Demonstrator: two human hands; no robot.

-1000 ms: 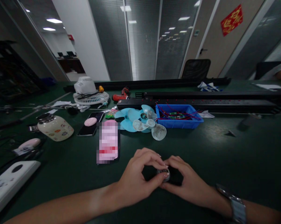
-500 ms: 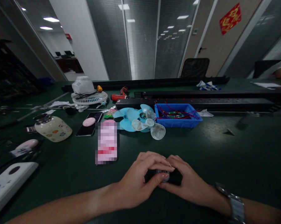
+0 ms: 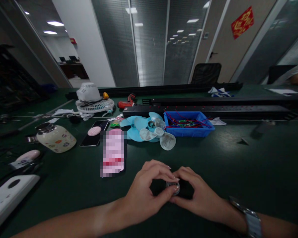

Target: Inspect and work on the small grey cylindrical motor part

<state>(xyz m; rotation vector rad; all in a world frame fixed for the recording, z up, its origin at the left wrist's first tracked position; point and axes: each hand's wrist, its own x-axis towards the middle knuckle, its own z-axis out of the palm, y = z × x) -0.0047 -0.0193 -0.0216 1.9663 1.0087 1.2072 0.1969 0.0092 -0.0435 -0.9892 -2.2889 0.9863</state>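
A small round grey part [image 3: 172,183], metallic-looking, is held low over the table in front of me. My left hand [image 3: 147,193] is closed on it, thumb across its face and fingertips at its upper edge. From the other side, my right hand [image 3: 202,195] curves round, with its thumb along the lower edge and its fingers meeting the left fingertips near the top. The fingers cover much of the part, so its exact kind cannot be made out. A watch [image 3: 250,218] is on my right wrist.
Beyond my hands lie blue fan blades [image 3: 136,127] and a blue bin [image 3: 190,132] of wires. A pink blurred flat item [image 3: 114,148], a phone [image 3: 90,140], a cream flask [image 3: 57,138] and a white device [image 3: 17,195] lie leftward. Behind are a fan [image 3: 88,94] and a red drill [image 3: 125,104].
The left fingers have drawn back slightly from over the grey part, so more of its face shows. Both hands stay in nearly the same place, and the view has shifted a little.
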